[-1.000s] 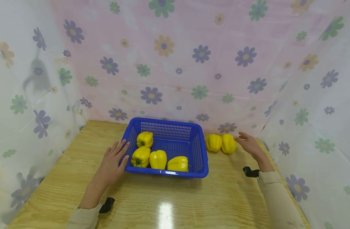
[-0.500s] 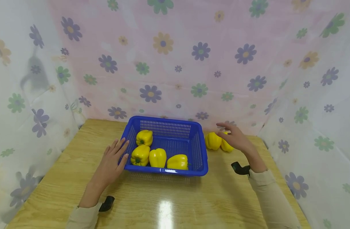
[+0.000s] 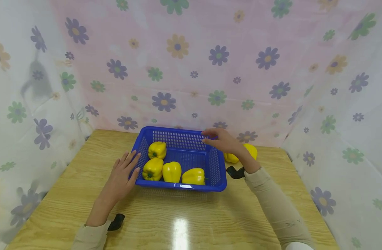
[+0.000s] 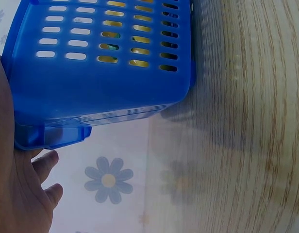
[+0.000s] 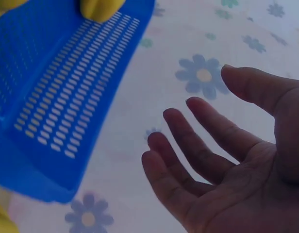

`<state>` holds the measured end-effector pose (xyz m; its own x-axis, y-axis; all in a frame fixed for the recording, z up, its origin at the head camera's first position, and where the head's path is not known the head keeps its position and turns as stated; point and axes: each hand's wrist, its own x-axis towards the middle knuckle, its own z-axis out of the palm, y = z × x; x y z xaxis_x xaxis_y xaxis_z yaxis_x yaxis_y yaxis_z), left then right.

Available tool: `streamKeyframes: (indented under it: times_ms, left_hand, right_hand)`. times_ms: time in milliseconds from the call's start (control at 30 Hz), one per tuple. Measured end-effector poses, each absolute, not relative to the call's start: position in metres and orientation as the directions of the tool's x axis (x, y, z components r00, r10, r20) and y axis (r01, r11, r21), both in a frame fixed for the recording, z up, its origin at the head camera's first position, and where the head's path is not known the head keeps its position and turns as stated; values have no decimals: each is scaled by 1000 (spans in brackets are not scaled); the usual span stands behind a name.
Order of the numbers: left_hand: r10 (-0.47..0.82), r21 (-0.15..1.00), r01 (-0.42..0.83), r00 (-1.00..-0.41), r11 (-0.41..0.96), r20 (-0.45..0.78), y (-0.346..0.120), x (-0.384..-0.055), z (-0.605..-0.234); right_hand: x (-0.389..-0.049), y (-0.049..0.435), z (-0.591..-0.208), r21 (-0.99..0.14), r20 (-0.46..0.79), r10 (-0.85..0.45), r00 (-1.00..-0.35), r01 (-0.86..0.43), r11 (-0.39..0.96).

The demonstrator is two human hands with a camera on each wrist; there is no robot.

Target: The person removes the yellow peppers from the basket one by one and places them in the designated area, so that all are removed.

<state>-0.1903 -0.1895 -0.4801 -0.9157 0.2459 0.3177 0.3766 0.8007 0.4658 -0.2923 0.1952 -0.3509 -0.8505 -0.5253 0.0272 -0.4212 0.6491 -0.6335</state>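
Observation:
A blue plastic basket (image 3: 178, 187) stands on the wooden table with several yellow bell peppers (image 3: 172, 172) inside, along its left and front sides. My left hand (image 3: 120, 177) rests on the basket's left rim, its fingers spread and fairly straight. In the left wrist view the same hand (image 4: 16, 194) lies against the rim, partly cut off by the frame. My right hand (image 3: 223, 140) is over the basket's back right corner with nothing in it. Its fingers (image 5: 212, 128) are loosely bent and apart in the right wrist view. Behind the right wrist, two more yellow bell peppers (image 3: 251, 150) are partly hidden.
A flowered curtain (image 3: 191, 69) hangs close behind the table and along both sides. The table (image 3: 147, 222) extends in front of the basket. A black wrist-camera mount (image 3: 235, 172) sits by the right wrist, another mount (image 3: 116, 222) by the left.
My right hand has moved left, from beside the two peppers outside the basket, past them to the basket's back right corner. My left hand has stayed on the rim.

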Motion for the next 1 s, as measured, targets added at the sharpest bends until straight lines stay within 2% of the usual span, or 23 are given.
streamKeyframes:
  times_ms: [200, 300, 433, 1000]
  left_hand:
    - [248, 461, 381, -913, 802, 324, -190, -190, -480]
    - [248, 454, 385, -910, 803, 333, -190, -190, -480]
    - [250, 452, 389, -908, 803, 337, -190, -189, -480]
    - [250, 461, 382, -913, 801, 321, -191, -190, -483]
  right_hand:
    - [-304, 157, -368, -664, 61, -601, -797, -482, 571]
    - [-309, 142, -379, -699, 44, -623, -781, -469, 539]
    - [-316, 126, -388, -723, -17, -622, -783, -420, 548]
    - [-343, 74, -432, -708, -162, -669, -725, -386, 591]
